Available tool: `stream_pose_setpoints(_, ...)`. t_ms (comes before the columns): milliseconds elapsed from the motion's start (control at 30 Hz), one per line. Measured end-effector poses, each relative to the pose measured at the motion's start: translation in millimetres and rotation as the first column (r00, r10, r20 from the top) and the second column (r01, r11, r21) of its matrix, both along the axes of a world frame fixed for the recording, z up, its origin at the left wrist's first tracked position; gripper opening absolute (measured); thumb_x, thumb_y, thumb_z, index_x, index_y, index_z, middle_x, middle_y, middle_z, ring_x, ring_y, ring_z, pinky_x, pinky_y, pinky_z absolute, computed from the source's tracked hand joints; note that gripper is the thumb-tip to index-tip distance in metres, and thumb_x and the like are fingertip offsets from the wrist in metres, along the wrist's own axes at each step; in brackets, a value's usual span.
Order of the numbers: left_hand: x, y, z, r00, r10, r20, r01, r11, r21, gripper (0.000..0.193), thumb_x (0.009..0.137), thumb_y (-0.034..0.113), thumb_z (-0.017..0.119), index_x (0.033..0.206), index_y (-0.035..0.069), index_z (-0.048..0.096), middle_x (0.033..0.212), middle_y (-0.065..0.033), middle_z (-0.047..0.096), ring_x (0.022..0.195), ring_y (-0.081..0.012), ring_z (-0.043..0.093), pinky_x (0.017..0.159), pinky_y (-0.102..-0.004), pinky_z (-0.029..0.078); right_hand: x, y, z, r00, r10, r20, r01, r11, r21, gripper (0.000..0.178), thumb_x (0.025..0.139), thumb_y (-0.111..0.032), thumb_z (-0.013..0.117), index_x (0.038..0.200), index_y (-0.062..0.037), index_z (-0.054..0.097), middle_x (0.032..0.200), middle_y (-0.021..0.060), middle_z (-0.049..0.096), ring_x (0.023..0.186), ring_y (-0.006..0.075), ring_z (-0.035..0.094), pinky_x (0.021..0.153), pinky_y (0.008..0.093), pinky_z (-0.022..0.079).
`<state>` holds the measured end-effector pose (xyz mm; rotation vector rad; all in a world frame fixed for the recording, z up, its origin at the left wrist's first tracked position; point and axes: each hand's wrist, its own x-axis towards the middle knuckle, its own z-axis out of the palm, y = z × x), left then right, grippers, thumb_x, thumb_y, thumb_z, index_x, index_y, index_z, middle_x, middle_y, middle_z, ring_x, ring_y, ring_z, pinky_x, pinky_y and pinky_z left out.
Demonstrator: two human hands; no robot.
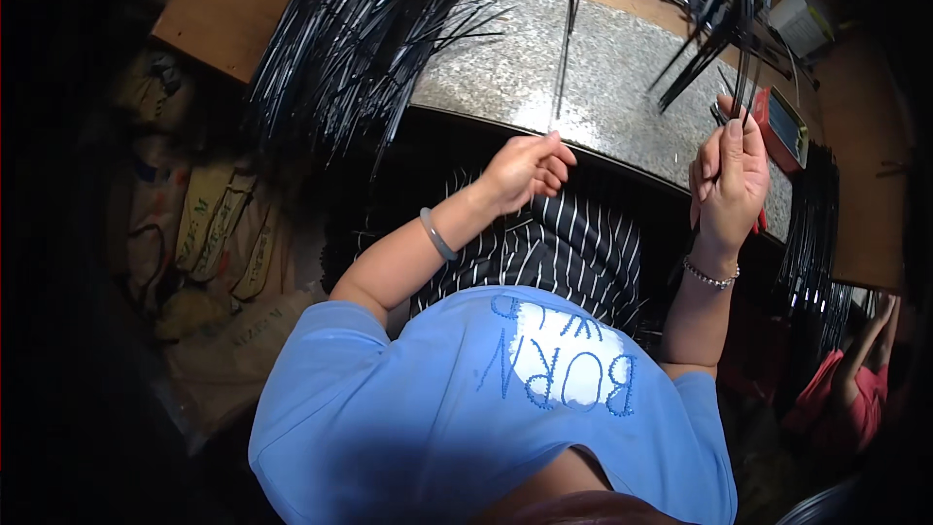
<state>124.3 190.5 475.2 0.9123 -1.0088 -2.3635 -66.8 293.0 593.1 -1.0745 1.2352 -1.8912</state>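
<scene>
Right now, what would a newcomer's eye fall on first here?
Most likely the big heap of thin black strips at the left end of the speckled slab. Next, perhaps, the right hand, with a few similar strips in its grip, beside a red box.

a wooden table (228, 0) with a speckled grey slab (505, 73); heaped black strips (335, 49) at left, loose strips (567, 37) mid-slab.

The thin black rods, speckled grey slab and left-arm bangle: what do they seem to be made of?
Thin black rods: glossy plastic or coated metal, unclear which; they catch bright streaks.
Speckled grey slab: polished granite or imitation, by its mottling and glare.
Bangle: perhaps stone or glass; smooth, grey, mildly shiny.
</scene>
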Motion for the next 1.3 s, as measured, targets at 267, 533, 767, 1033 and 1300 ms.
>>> stream_pose_setpoints(267, -22, 59, 40, 0.963, -0.266, -0.04, 0.236, 0.907, -0.349, 0.033, 0.097, 0.02, 0.04, 0.08, 0.0, 0.061, 0.053, -0.0064, 0.057, 0.042, -0.0106, 0.052, 0.041, -0.0185, 0.042, 55, -23, -13, 0.97, -0.24, -0.032, 0.24, 0.97, -0.03, 0.024, 0.1, -0.019, 0.037, 0.114, -0.0007, 0.047, 0.068, 0.0019, 0.05, 0.044, 0.0015, 0.036, 0.037, 0.0139, 0.032)
stream_pose_setpoints(533, -2, 42, 72, 0.802, -0.471, 0.367, 0.564, 0.397, -0.724, 0.03, 0.091, 0.023, 0.047, 0.078, 0.002, 0.064, 0.059, -0.0089, 0.063, 0.048, -0.0191, 0.059, 0.049, -0.0276, 0.047, 43, -15, -8, 0.994, 0.058, 0.094, -0.06, 0.998, 0.018, 0.019, 0.1, -0.018, 0.039, 0.111, -0.005, 0.046, 0.066, 0.0017, 0.051, 0.042, 0.0018, 0.035, 0.036, 0.0136, 0.028)
stream_pose_setpoints(767, 73, -166, 78, 0.585, 0.779, 0.224, 0.633, -0.266, -0.727, 0.022, 0.082, 0.012, 0.055, 0.1, 0.008, 0.067, 0.092, -0.0108, 0.067, 0.077, -0.0256, 0.062, 0.071, -0.0333, 0.052, 26, -18, -5, 0.999, -0.011, -0.049, 0.014, 0.998, 0.063, 0.016, 0.099, -0.016, 0.042, 0.11, -0.006, 0.047, 0.063, -0.001, 0.05, 0.042, 0.0004, 0.034, 0.035, 0.013, 0.026)
stream_pose_setpoints(1033, 67, -227, 114, 0.714, 0.465, 0.524, 0.499, 0.188, -0.846, 0.018, 0.085, 0.016, 0.056, 0.094, 0.005, 0.067, 0.084, -0.0077, 0.067, 0.064, -0.0166, 0.062, 0.06, -0.0304, 0.051, 20, -33, -3, 0.992, -0.109, -0.056, 0.112, 0.992, 0.059, 0.014, 0.098, -0.015, 0.043, 0.106, -0.0049, 0.049, 0.063, -0.0016, 0.05, 0.041, 0.0001, 0.034, 0.035, 0.0134, 0.026)
stream_pose_setpoints(1300, 8, -209, 194, 0.913, 0.366, 0.178, -0.054, 0.543, -0.838, 0.017, 0.092, 0.017, 0.052, 0.094, 0.003, 0.061, 0.066, -0.0008, 0.054, 0.054, -0.0076, 0.052, 0.046, -0.017, 0.042, 21, -69, -13, 0.968, -0.176, -0.182, 0.194, 0.977, 0.09, 0.016, 0.097, -0.016, 0.045, 0.107, -0.0043, 0.05, 0.067, -0.0012, 0.053, 0.042, 0.0008, 0.036, 0.035, 0.0144, 0.028)
